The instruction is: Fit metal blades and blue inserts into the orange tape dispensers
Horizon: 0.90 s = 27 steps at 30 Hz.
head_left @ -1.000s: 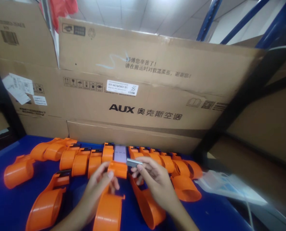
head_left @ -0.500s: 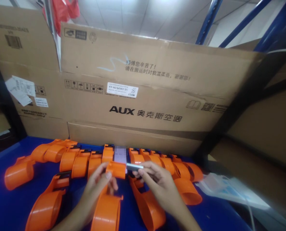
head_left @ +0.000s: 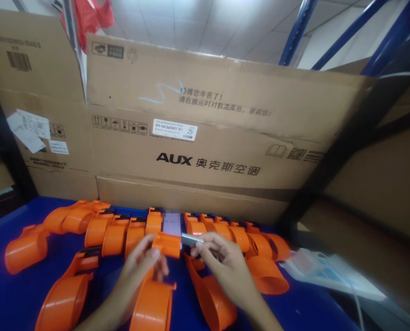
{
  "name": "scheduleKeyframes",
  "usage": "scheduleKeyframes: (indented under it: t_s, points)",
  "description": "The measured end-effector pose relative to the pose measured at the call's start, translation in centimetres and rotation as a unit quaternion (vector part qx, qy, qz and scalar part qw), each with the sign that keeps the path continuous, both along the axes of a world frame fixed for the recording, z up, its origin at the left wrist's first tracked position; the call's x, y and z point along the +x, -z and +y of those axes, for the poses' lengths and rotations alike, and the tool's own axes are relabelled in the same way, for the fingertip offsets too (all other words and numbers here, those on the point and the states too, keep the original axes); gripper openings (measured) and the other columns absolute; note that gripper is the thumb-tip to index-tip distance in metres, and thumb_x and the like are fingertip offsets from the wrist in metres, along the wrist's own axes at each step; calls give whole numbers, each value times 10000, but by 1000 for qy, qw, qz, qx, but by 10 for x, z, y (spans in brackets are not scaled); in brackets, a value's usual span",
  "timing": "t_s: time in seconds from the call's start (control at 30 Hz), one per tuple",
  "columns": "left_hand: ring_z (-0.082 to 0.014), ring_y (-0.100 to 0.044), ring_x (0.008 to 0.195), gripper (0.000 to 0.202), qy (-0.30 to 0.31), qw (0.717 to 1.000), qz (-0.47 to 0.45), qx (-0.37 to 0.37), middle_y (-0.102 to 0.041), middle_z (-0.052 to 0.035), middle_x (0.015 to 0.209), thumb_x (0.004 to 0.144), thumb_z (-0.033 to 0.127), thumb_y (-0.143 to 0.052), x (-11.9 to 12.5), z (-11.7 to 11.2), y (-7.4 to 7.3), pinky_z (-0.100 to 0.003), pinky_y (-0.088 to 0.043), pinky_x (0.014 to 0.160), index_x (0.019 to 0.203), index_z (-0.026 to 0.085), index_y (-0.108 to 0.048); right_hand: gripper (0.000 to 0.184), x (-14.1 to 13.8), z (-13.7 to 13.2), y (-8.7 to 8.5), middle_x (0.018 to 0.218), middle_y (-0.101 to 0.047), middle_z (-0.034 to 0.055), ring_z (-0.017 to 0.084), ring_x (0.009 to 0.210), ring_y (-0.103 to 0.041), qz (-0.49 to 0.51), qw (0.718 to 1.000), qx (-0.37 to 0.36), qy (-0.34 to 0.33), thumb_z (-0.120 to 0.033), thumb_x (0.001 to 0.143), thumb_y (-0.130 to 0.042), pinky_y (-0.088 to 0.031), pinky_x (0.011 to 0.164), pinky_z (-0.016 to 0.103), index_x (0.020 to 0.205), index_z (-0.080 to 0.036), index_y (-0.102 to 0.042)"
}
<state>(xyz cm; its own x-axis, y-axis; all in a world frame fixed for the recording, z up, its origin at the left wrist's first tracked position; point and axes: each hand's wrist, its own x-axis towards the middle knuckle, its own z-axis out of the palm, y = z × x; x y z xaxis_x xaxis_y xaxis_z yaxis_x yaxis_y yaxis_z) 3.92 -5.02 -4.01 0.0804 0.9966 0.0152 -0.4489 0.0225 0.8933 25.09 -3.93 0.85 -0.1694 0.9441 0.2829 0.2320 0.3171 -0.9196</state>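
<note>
My left hand [head_left: 145,257] is closed around the block-shaped upper end of an orange plastic part [head_left: 167,245]. A wide orange ring [head_left: 153,305] hangs below that hand and looks joined to the same part. Between the thumb and fingers of my right hand [head_left: 222,257] is a small silver ridged metal strip [head_left: 193,239]. It points left, its tip close to the block's right end; whether they touch I cannot tell. A phone [head_left: 172,225] with a lit, partly blurred screen stands just behind the block. Another orange ringed part [head_left: 213,294] lies below my right wrist.
Several orange ringed parts [head_left: 113,236] with black pieces on top line the back of the blue work surface [head_left: 111,276]. More sit at left and right. A large cardboard sheet [head_left: 205,184] walls off the back. Right stands a pale tray [head_left: 332,276] with a plastic bag.
The metal strip has tilted slightly in my right hand, showing more of its shiny face. My left hand and the orange part have hardly moved.
</note>
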Motion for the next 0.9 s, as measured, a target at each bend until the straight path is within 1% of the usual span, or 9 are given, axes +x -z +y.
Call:
scheduleKeyframes:
  t_s: [0.1,0.17,0.3,0.37,0.57,0.67,0.73,0.8,0.9]
  points:
    - [-146,-581,513,619,0,1000,2,-4,-701,-35,619,817,536,-726,0,3,1,-238,-412,529,1260,161,-510,243,0,0,1,798,-729,40,169,724,-681,-5,1000,13,-2,-421,938,-628,-515,660,259,866,-193,-670]
    - [-146,-574,495,631,0,1000,12,-6,-697,-35,611,803,549,-733,0,3,-1,-238,-406,516,1248,151,-528,253,2,1,0,784,-715,37,169,718,-670,-15,1000,26,-6,-421,940,-622,-511,654,258,841,-193,-668]
    - [-133,-565,526,492,5,999,36,9,-684,-25,620,821,522,-726,-2,0,-9,-230,-411,546,1136,155,-637,238,5,2,-3,749,-688,26,163,673,-633,-54,997,51,-13,-397,928,-637,-481,599,247,801,-197,-665]
    - [-126,-549,530,461,4,999,46,14,-666,-15,607,828,517,-719,-2,-1,-10,-227,-406,555,1106,152,-671,229,4,2,-4,731,-679,21,163,658,-620,-74,995,62,-14,-383,939,-622,-472,591,249,804,-202,-662]
    - [-150,-546,526,609,43,996,75,21,-648,-10,585,793,531,-740,-3,0,-3,-247,-405,541,1244,132,-652,237,-2,-1,-1,693,-658,13,163,631,-605,-100,992,73,-20,-377,964,-587,-479,607,263,805,-216,-658]
    - [-151,-550,534,608,36,996,77,23,-645,-7,587,806,534,-725,-3,-1,-2,-246,-413,546,1260,138,-638,195,-3,-1,2,753,-692,24,176,692,-640,-92,993,68,-17,-366,953,-610,-501,654,274,855,-213,-681]
    - [-147,-548,538,587,22,997,73,24,-644,-6,592,810,538,-719,-2,-1,-3,-241,-416,551,1235,140,-642,161,-1,1,3,819,-717,34,193,753,-663,-67,995,67,4,-366,933,-643,-523,696,291,959,-217,-700]
    - [-137,-541,534,557,13,997,68,21,-642,-1,591,815,531,-720,-2,-2,-4,-232,-414,552,1208,144,-641,189,2,2,4,878,-730,45,210,810,-677,-35,996,71,33,-375,916,-667,-540,737,310,1016,-220,-706]
    - [-128,-535,520,543,-5,998,55,12,-633,12,576,805,518,-737,-1,-1,-5,-223,-409,549,1192,153,-632,182,7,3,3,882,-737,54,221,829,-688,-4,996,71,45,-390,901,-686,-555,770,330,918,-213,-724]
